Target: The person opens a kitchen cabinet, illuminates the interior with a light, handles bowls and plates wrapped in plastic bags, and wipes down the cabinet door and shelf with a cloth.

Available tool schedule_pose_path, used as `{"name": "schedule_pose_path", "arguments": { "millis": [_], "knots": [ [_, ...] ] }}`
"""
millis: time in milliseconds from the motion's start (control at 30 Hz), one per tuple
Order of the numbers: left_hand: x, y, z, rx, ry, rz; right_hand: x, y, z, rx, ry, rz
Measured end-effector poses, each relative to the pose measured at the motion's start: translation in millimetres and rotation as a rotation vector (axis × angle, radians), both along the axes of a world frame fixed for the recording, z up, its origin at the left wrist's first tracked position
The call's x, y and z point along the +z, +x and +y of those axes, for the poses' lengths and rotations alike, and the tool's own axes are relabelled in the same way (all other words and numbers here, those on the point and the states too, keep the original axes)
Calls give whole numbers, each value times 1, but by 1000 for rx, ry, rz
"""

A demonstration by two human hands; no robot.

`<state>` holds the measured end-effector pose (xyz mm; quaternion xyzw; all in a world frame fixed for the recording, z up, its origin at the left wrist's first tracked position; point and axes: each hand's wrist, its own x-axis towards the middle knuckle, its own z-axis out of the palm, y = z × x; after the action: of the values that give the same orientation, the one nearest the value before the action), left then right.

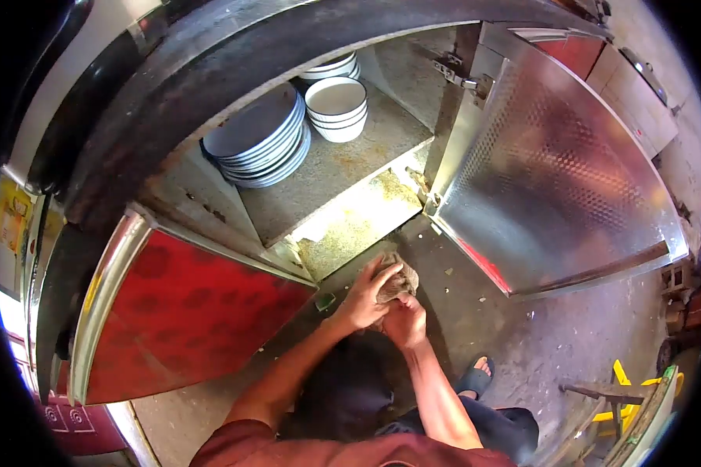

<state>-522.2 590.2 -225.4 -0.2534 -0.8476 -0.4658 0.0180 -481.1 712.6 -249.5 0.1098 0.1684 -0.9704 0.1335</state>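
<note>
A crumpled greyish-brown cloth (pixel 398 280) is bunched between my two hands, low in front of the open cabinet. My left hand (pixel 361 297) wraps its fingers round the cloth from the left. Against its lower right side, my right hand (pixel 406 319) is closed on it. Beyond the hands, a cabinet shelf (pixel 366 159) bears a stack of blue-rimmed plates (pixel 257 140) and a stack of white bowls (pixel 337 109). More bowls (pixel 331 70) stand partly hidden behind.
The red cabinet door (pixel 187 311) stands open at the left. At the right hangs the open metal-faced door (pixel 553 179). A dark counter edge (pixel 210 82) curves overhead. A yellow-legged stand (pixel 619 393) is at the lower right, and small debris lies on the floor (pixel 475 311).
</note>
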Motion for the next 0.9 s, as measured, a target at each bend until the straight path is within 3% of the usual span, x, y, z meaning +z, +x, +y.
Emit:
{"name": "schedule_pose_path", "arguments": {
  "millis": [67, 100, 133, 167, 200, 267, 333, 400, 433, 500, 600, 633, 733, 767, 800, 900],
  "knots": [
    [-1, -7, 2, 9, 82, -95, 33, -1, 8, 87, 25, 129],
    [0, -11, 3, 58, 138, -132, 17, -8, 8, 134, 203, 80],
    [-5, -19, -2, 95, 61, -31, 1, -14, 6, 186, 379, 30],
    [1, -22, -7, 133, -33, -13, 34, -17, 3, 251, 592, -6],
    [10, -25, -13, 169, -130, 8, -7, -26, -7, 205, 654, 74],
    [40, -28, -24, 363, -627, 322, -2, -38, -23, 191, 868, 121],
    [76, -39, -41, 427, -1153, 431, 5, -42, -33, 182, 825, 110],
    [55, -44, -57, 461, -1574, 395, -20, -46, -43, 222, 772, 123],
    [39, -44, -60, 375, -1652, 172, -33, -46, -49, 228, 774, 131],
    [-8, -42, -70, 201, -1755, -287, -47, -36, -51, 277, 753, 117],
    [-150, -68, -101, 224, -1729, -295, -48, -28, -42, 285, 760, 34],
    [-157, -76, -109, 167, -1754, -310, -48, -26, -38, 278, 775, 18],
    [-108, -91, -88, 24, -1784, -329, -63, -17, -34, 264, 805, -33],
    [-133, -101, -97, 262, -1651, -300, -67, -21, -29, 257, 822, -52],
    [-160, -99, -107, 170, -1725, -303, -72, -21, -25, 254, 833, -64],
    [-137, -90, -95, -141, -1917, -433, -88, -12, -23, 249, 849, -74]
  ]
}}
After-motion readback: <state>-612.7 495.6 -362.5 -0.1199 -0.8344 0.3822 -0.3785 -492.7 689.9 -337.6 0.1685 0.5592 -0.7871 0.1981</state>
